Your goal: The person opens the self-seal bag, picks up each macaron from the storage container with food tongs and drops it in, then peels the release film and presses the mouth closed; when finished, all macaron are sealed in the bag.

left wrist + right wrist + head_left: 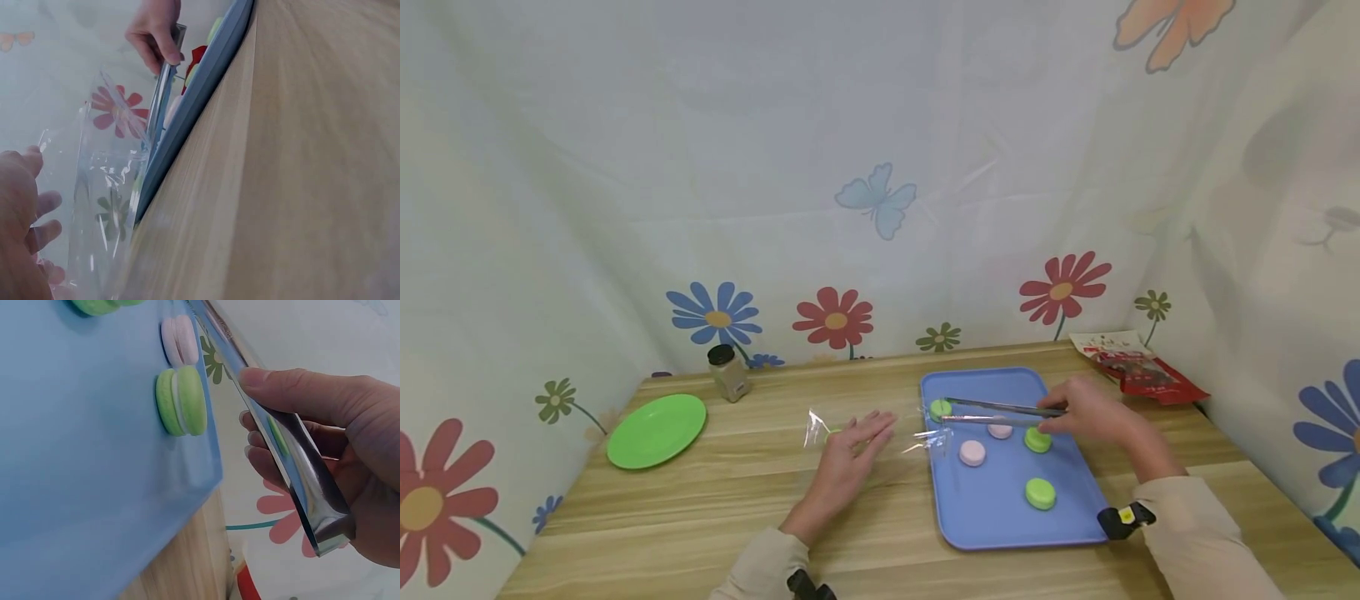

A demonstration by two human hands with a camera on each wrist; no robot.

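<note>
My right hand (pixel 1090 412) grips metal tongs (pixel 322 487) over the blue tray (pixel 992 521). The tongs' tips reach a green macaron (pixel 938 409) at the tray's left edge; whether they pinch it I cannot tell. My left hand (pixel 848 458), fingers extended, lies over a clear plastic bag (pixel 112 169) left of the tray. A bit of something green (pixel 832 434) shows beside that hand, mostly hidden. On the tray sit pink macarons, one nearer (pixel 972 453) and one partly behind the tongs (pixel 1000 431), plus green macarons at the right (pixel 1037 440) and front (pixel 1041 493).
A green plate (pixel 657 431) lies at the table's left, with a black-lidded jar (pixel 728 373) behind it. Red and white packets (pixel 1138 367) rest at the back right corner. Flower-printed cloth (pixel 880 275) hangs behind the wooden table (pixel 700 517).
</note>
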